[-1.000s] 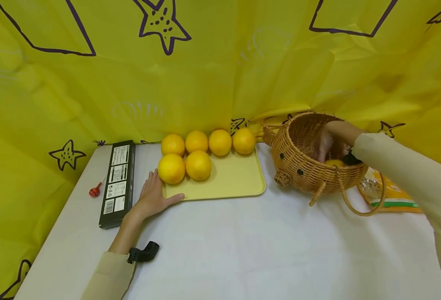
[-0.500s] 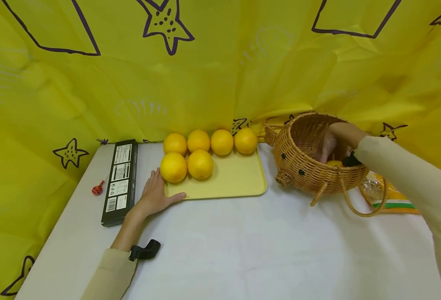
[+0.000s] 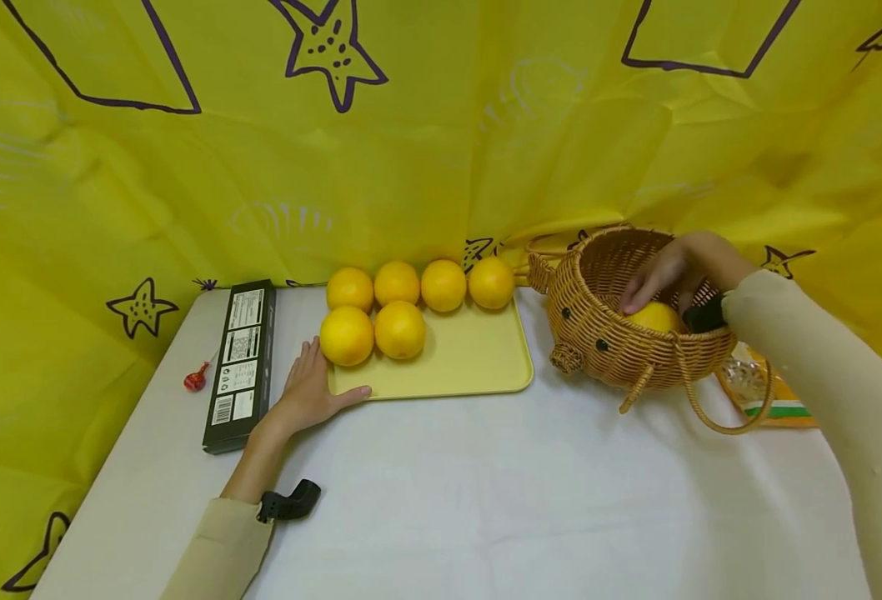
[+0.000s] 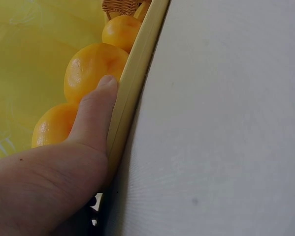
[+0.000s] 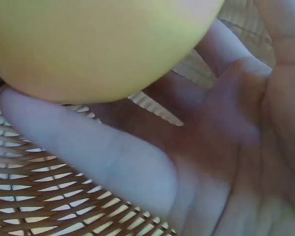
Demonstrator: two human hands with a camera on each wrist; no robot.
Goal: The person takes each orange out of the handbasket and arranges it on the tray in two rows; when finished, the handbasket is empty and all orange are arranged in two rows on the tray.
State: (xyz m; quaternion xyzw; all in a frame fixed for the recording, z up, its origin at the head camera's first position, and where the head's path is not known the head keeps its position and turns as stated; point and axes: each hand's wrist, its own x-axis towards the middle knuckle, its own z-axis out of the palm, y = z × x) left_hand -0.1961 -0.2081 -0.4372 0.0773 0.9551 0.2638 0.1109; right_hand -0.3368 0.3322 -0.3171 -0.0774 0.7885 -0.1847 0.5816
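Note:
In the head view, my right hand (image 3: 672, 272) reaches into a pig-shaped wicker basket (image 3: 623, 357) and grips an orange (image 3: 655, 317) near the rim. Up close in the right wrist view, thumb and fingers curve about that orange (image 5: 103, 49), with woven wicker (image 5: 49, 196) beside them. My left hand (image 3: 306, 402) rests at the near left corner of a yellow tray (image 3: 474, 357), fingers straight along its side and thumb on its front edge. Several oranges (image 3: 399, 330) sit on the tray, in a back row and a shorter front row at the left.
Left of the tray lies a long black box (image 3: 237, 367) with white labels, and beyond it a red-wrapped lollipop (image 3: 196, 379). An orange packet (image 3: 774, 400) lies partly behind the basket. A yellow patterned cloth (image 3: 411, 167) hangs along the table's back.
My right hand has risen inside the basket, and the orange in its grip shows more above the rim. The left hand and tray hold their places.

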